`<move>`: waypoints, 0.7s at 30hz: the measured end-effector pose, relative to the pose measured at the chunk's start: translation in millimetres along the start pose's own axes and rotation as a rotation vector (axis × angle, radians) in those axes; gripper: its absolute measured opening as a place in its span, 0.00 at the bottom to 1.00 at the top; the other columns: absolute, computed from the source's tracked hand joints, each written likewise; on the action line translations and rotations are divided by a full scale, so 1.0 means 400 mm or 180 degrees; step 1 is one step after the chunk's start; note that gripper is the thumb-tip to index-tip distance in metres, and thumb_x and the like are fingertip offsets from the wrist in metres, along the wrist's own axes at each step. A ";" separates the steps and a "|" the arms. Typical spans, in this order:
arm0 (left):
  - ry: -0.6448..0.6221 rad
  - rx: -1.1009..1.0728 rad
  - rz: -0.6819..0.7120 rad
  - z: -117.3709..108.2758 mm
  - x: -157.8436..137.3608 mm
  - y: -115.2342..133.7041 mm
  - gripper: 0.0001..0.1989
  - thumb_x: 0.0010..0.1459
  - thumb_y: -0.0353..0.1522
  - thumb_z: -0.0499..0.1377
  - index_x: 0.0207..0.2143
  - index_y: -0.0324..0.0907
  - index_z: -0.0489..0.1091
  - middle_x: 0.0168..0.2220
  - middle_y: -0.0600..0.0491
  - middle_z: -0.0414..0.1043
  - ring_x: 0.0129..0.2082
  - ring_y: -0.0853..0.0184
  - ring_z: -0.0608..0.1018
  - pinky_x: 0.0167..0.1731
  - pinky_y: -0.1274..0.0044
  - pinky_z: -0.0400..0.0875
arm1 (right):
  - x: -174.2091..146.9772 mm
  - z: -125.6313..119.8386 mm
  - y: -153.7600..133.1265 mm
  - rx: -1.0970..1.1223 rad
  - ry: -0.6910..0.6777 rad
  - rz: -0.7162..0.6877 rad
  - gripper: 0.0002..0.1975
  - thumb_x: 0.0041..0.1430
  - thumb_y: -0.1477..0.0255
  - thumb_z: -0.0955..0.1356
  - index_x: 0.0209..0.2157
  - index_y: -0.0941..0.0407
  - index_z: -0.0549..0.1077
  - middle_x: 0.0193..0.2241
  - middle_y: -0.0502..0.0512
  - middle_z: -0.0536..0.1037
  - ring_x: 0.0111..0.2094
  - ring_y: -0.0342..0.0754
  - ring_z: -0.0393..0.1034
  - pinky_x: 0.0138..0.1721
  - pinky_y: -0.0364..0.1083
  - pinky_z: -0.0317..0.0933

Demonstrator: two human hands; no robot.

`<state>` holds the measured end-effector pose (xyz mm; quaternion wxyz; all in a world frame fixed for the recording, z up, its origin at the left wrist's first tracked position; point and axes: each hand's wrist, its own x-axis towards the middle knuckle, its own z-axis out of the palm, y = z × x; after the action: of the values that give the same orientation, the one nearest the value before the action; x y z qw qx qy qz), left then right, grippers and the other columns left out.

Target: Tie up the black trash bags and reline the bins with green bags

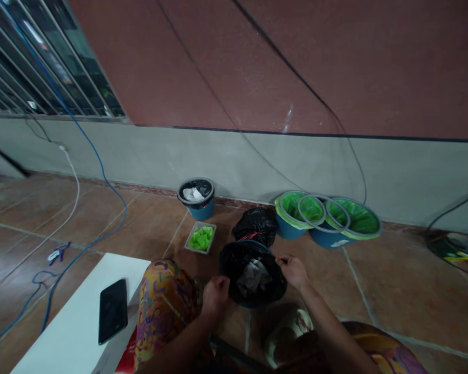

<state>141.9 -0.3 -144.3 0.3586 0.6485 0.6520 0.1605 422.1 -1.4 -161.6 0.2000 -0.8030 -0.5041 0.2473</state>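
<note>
A trash bin lined with a black garbage bag [228, 259] stands on the floor between my knees, its mouth facing me. Crumpled whitish paper [254, 275] lies inside. My left hand [216, 295] is closed at the left edge of the bag, and my right hand [294, 271] pinches the bag at the right edge. Just behind the bin sits a full black garbage bag [256, 224] tied with red string. Left of it is a small tray [211, 245] holding bright green plastic bags [201, 238].
By the wall stand a blue bin [202, 212] with a black liner and two blue bins [290, 228] with green liners, grey rings [323, 227] across them. A white box [68, 317] at left carries a phone [113, 311]. A blue cable [101, 165] crosses the floor.
</note>
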 end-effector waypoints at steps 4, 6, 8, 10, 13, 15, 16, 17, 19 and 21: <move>-0.0096 -0.0132 0.0182 -0.007 -0.001 0.036 0.13 0.61 0.33 0.53 0.31 0.41 0.78 0.34 0.50 0.77 0.36 0.68 0.77 0.38 0.79 0.65 | -0.014 -0.020 -0.026 0.0234 -0.0134 -0.0096 0.14 0.57 0.66 0.62 0.33 0.53 0.79 0.33 0.55 0.82 0.36 0.50 0.76 0.38 0.45 0.63; -0.0131 -0.0224 0.0286 -0.014 -0.006 0.062 0.14 0.61 0.33 0.53 0.29 0.41 0.77 0.32 0.51 0.76 0.34 0.68 0.77 0.36 0.79 0.65 | -0.020 -0.033 -0.046 0.0278 -0.0233 -0.0208 0.13 0.57 0.66 0.62 0.31 0.53 0.78 0.31 0.54 0.82 0.35 0.50 0.75 0.36 0.45 0.62; -0.0146 -0.0356 0.0398 -0.022 -0.012 0.090 0.15 0.61 0.34 0.53 0.28 0.41 0.77 0.30 0.52 0.76 0.32 0.69 0.76 0.35 0.79 0.65 | -0.024 -0.046 -0.068 0.0340 -0.0318 -0.0295 0.13 0.56 0.66 0.62 0.30 0.54 0.77 0.29 0.54 0.81 0.32 0.49 0.75 0.34 0.45 0.61; -0.0160 -0.0488 0.0493 -0.030 -0.016 0.118 0.15 0.61 0.35 0.53 0.28 0.41 0.77 0.29 0.52 0.75 0.31 0.69 0.76 0.34 0.79 0.65 | -0.024 -0.059 -0.090 0.0401 -0.0343 -0.0389 0.14 0.55 0.65 0.62 0.28 0.55 0.77 0.28 0.54 0.80 0.31 0.49 0.73 0.33 0.45 0.60; -0.0150 -0.0626 0.0597 -0.042 -0.017 0.155 0.16 0.60 0.37 0.53 0.28 0.41 0.77 0.30 0.52 0.76 0.31 0.69 0.75 0.32 0.79 0.65 | -0.021 -0.076 -0.117 0.0500 -0.0264 -0.0558 0.14 0.55 0.64 0.62 0.27 0.55 0.76 0.27 0.54 0.79 0.30 0.49 0.72 0.33 0.45 0.60; -0.0150 -0.0684 0.0674 -0.049 -0.016 0.175 0.15 0.60 0.37 0.53 0.28 0.40 0.77 0.30 0.51 0.76 0.31 0.68 0.75 0.32 0.79 0.65 | -0.020 -0.087 -0.135 0.0602 -0.0183 -0.0624 0.14 0.55 0.64 0.61 0.27 0.55 0.75 0.26 0.54 0.79 0.29 0.49 0.72 0.33 0.45 0.60; -0.0146 -0.0709 0.0712 -0.052 -0.014 0.184 0.15 0.59 0.36 0.53 0.28 0.40 0.76 0.30 0.51 0.76 0.31 0.68 0.75 0.32 0.79 0.65 | -0.021 -0.093 -0.144 0.0663 -0.0144 -0.0641 0.14 0.55 0.63 0.61 0.27 0.55 0.75 0.25 0.54 0.79 0.28 0.48 0.72 0.32 0.45 0.60; -0.0147 -0.0734 0.0749 -0.055 -0.012 0.192 0.15 0.59 0.36 0.53 0.27 0.40 0.76 0.30 0.51 0.76 0.31 0.68 0.75 0.32 0.79 0.65 | -0.023 -0.100 -0.153 0.0721 -0.0116 -0.0656 0.15 0.56 0.63 0.61 0.27 0.55 0.75 0.24 0.54 0.78 0.28 0.48 0.72 0.32 0.45 0.60; -0.0163 -0.0786 0.0818 -0.061 -0.008 0.208 0.14 0.59 0.36 0.54 0.27 0.41 0.76 0.30 0.51 0.76 0.31 0.68 0.75 0.32 0.79 0.65 | -0.031 -0.113 -0.175 0.0842 -0.0092 -0.0685 0.14 0.56 0.63 0.61 0.28 0.55 0.74 0.24 0.53 0.78 0.27 0.48 0.72 0.31 0.45 0.60; -0.0213 -0.0848 0.0884 -0.066 -0.002 0.221 0.14 0.58 0.36 0.54 0.27 0.41 0.76 0.30 0.51 0.76 0.31 0.68 0.75 0.31 0.79 0.66 | -0.042 -0.125 -0.198 0.0996 -0.0116 -0.0699 0.14 0.57 0.63 0.61 0.30 0.55 0.74 0.23 0.52 0.77 0.26 0.47 0.72 0.30 0.44 0.60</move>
<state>188.6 15.1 -66.4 0.4371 0.6841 0.5169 0.2716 389.7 12.5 -73.4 0.3390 -0.6976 -0.5476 0.3139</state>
